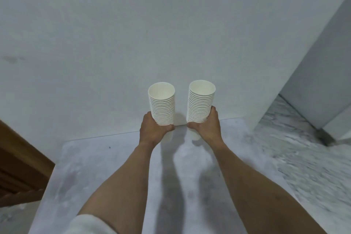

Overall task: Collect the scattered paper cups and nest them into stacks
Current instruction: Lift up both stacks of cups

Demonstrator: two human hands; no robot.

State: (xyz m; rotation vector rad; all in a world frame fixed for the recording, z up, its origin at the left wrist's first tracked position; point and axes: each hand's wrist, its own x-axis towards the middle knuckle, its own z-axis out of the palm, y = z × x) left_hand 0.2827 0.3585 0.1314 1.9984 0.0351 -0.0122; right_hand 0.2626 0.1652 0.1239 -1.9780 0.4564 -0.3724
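The left hand (152, 131) grips a tall stack of white paper cups, the left stack (162, 103), with its fingers wrapped around the lower part and the thumb curled across the near side. The right hand (206, 126) grips a second tall stack, the right stack (201, 100), the same way, fingertips showing at the stack's outer side. Both stacks stand upright, mouths up, side by side with a narrow gap between them, and reach about the same height. The bottom cup of each stack shows below the hand that holds it. Whether the bottoms touch the pale marbled surface (114, 167) or hang just above it cannot be told; shadows of arms and stacks fall on the surface beneath them. Both forearms stretch forward from the bottom of the view, and a white sleeve (89, 224) covers the upper left arm. A white wall (133, 34) rises behind the stacks. A brown wooden piece (17, 161) stands at the left edge, and a pale grey cabinet (326, 81) at the right.
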